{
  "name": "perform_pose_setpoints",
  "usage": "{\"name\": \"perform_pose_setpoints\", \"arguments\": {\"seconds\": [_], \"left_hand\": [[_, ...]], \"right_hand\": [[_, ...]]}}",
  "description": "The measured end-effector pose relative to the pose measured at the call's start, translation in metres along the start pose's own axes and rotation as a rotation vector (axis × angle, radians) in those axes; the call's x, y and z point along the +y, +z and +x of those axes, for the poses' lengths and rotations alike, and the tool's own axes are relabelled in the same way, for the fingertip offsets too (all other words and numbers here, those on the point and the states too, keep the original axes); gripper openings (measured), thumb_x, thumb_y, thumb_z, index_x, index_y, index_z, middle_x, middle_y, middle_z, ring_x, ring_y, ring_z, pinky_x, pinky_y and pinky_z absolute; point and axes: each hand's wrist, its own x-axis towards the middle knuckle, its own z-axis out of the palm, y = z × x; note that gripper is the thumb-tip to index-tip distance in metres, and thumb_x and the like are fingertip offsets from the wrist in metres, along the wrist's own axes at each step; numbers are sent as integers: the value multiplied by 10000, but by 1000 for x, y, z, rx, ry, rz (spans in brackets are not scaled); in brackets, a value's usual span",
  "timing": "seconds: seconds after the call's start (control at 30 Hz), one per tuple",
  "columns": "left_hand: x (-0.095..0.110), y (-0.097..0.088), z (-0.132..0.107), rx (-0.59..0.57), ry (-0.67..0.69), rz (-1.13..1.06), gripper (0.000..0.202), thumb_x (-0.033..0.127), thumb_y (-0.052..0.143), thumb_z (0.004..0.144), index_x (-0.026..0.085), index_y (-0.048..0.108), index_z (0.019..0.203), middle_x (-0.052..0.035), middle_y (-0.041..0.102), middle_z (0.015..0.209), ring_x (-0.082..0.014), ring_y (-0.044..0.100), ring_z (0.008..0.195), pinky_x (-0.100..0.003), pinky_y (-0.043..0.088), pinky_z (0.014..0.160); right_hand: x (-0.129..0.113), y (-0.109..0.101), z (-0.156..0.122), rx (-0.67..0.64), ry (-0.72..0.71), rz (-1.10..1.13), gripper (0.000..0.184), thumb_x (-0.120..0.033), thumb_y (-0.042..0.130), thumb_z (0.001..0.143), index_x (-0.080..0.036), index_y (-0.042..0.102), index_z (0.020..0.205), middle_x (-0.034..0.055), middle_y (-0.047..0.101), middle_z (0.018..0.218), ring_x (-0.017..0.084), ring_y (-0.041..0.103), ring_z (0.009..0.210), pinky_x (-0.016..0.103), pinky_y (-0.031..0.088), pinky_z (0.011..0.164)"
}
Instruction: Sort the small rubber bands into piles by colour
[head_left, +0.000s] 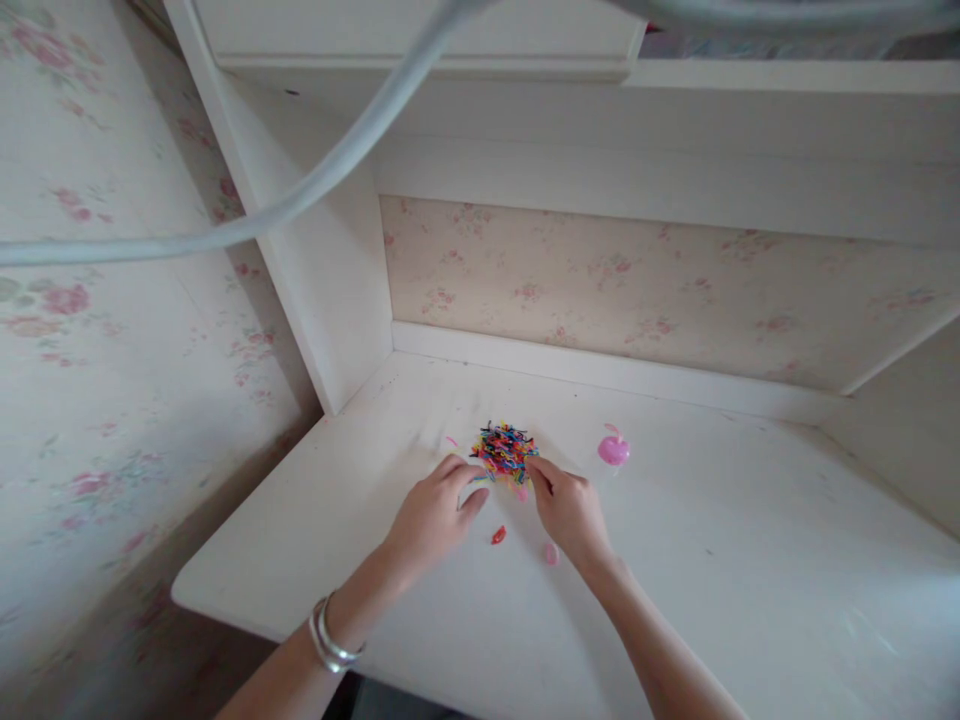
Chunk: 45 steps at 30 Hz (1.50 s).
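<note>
Bangles (324,640) circled the wrist of the left hand (426,513), its thumb and fingers parted, nothing visibly gripped. The right hand (574,512) pinched, its contents unclear; at both hands' fingertips lay heaped thin multicoloured strips (505,450).

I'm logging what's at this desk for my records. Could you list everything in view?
Small strands: one pile, count unclear, multicoloured, on desk
Rounded piece: 1, pink, right of pile
Red piece: 1, red, nearer than pile
Pale piece: 1, pink, beside right hand
Thin strip: 1, pink, left of pile
Desk: 1, white, beneath everything listed above
Cabinet: 1, white, overhead
Cable: white, across top, count unclear
Wallpaper: pale floral, left and behind desk
Bracelet bands: at least 2, silver, left wrist
Left hand: 1, pile's left
Right hand: 1, fingertips at pile's right edge
</note>
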Motion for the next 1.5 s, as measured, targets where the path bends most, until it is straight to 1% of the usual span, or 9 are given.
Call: {"name": "perform_pose_setpoints", "arguments": {"seconds": [0.13, 0.23, 0.37, 0.57, 0.87, 0.97, 1.1, 1.27, 1.5], "left_hand": [[-2, 19, 37, -41, 77, -46, 306, 321, 477, 906, 249, 603, 1174, -49, 588, 1124, -160, 601, 945, -277, 474, 854], [-6, 29, 48, -73, 107, -68, 249, 285, 460, 914, 250, 663, 1053, -30, 599, 1056, -151, 593, 953, -267, 461, 873], [-4, 34, 49, -79, 117, -54, 234, 247, 450, 913, 226, 683, 891, -20, 602, 951, -140, 598, 878, -250, 460, 818], [-10, 36, 45, -73, 59, 122, 258, 251, 433, 921, 216, 686, 885, -36, 605, 980, -144, 617, 861, -259, 446, 784], [-36, 23, 53, -6, -151, 242, 215, 221, 484, 863, 242, 697, 880, -20, 645, 1016, -142, 631, 841, -246, 449, 777], [-48, 5, 36, 115, -162, 149, 193, 240, 484, 853, 218, 676, 871, -20, 668, 933, -150, 625, 850, -247, 453, 791], [-64, -14, -16, 237, -318, 26, 218, 339, 496, 841, 209, 640, 939, 2, 663, 886, -124, 583, 631, -258, 469, 664], [-79, -13, -78, 281, -520, -108, 321, 467, 485, 832, 204, 611, 967, 13, 629, 798, -120, 538, 531, -258, 460, 551], [-89, -7, -89, 315, -504, -178, 304, 471, 501, 830, 210, 606, 945, 22, 619, 737, -125, 545, 526, -253, 456, 535]], "right_hand": [[-7, -2, -8, 25, -52, 124, 347, -335, 349, 941, -251, 680, 1003, 14, 712, 761, 152, 633, 646, 192, 401, 611], [-7, -3, -13, 46, -68, 176, 338, -343, 362, 939, -247, 681, 995, 5, 703, 737, 142, 616, 613, 186, 383, 585], [-1, -1, -16, 53, -48, 186, 347, -347, 352, 942, -239, 678, 989, 9, 697, 707, 146, 618, 602, 190, 372, 569], [11, -1, -18, 153, 81, 97, 345, -341, 346, 941, -238, 669, 1007, 34, 724, 757, 178, 660, 665, 214, 371, 587], [1, 8, -46, 98, 63, 15, 326, -327, 382, 934, -271, 703, 941, 13, 715, 671, 148, 653, 593, 201, 320, 529], [-15, 14, -54, 66, 27, -36, 297, -322, 407, 927, -290, 702, 919, -1, 710, 655, 135, 649, 571, 205, 287, 508], [-45, 27, -58, 2, -45, -93, 288, -316, 415, 926, -294, 687, 830, -17, 704, 635, 128, 651, 561, 211, 256, 488], [-83, 47, -51, -60, -147, -127, 271, -300, 416, 931, -284, 664, 824, -19, 718, 683, 142, 663, 596, 197, 309, 510], [-118, 67, -34, -121, -202, -182, 287, -283, 393, 940, -238, 647, 812, 25, 719, 718, 181, 676, 622, 227, 408, 555]]}}
